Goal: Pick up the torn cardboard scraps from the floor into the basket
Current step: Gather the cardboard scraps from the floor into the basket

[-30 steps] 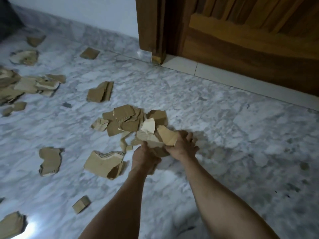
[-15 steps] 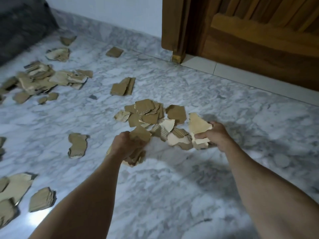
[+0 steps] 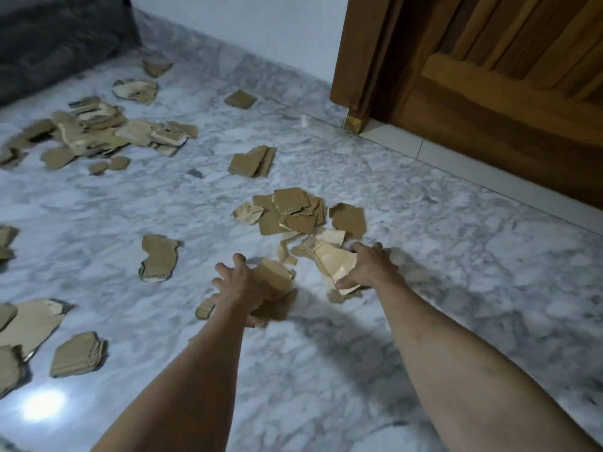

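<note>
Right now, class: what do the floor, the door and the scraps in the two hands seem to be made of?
Floor: looks like polished marble or marble-look tile, grey-veined white with a glossy light reflection.
Door: wood, apparently varnished, with brown grain and panelled boards.
Scraps held by the left hand and right hand: corrugated cardboard, matte tan with ragged torn edges; fluting shows on pieces lying nearby.

no text, label, brand, number or sign can be read anywhere in view.

Wooden door (image 3: 509, 102), dark sofa (image 3: 55, 44), white wall (image 3: 248, 24)
</note>
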Demonstrator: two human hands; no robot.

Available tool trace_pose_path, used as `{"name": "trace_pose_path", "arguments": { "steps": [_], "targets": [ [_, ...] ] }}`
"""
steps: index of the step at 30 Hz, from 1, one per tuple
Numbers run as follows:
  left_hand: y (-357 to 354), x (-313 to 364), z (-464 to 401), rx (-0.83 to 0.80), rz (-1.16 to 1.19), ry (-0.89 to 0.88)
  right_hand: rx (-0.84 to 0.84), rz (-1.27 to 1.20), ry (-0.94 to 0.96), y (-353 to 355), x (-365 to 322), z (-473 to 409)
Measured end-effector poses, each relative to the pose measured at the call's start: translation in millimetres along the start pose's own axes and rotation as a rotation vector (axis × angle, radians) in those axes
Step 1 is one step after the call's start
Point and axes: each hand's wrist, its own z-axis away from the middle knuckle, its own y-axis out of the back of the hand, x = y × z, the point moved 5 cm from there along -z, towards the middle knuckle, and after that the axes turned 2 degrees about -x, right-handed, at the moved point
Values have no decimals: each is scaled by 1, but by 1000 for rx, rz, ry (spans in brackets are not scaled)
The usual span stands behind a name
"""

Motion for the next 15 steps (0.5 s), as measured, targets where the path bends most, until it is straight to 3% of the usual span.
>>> {"name": "trace_pose_path", "arguments": {
  "steps": [2, 5, 10, 15],
  "targets": [
    [5, 1, -1, -20, 10, -41, 42, 78, -27, 3, -2, 10],
    [11, 3, -13, -50, 101, -63, -32, 68, -67, -7, 1, 13],
    [27, 28, -29, -48, 188, -167, -24, -175, 9, -19, 4, 3],
    [42, 75, -45, -27, 141, -358, -241, -270, 116, 6, -3, 0]
  ]
}}
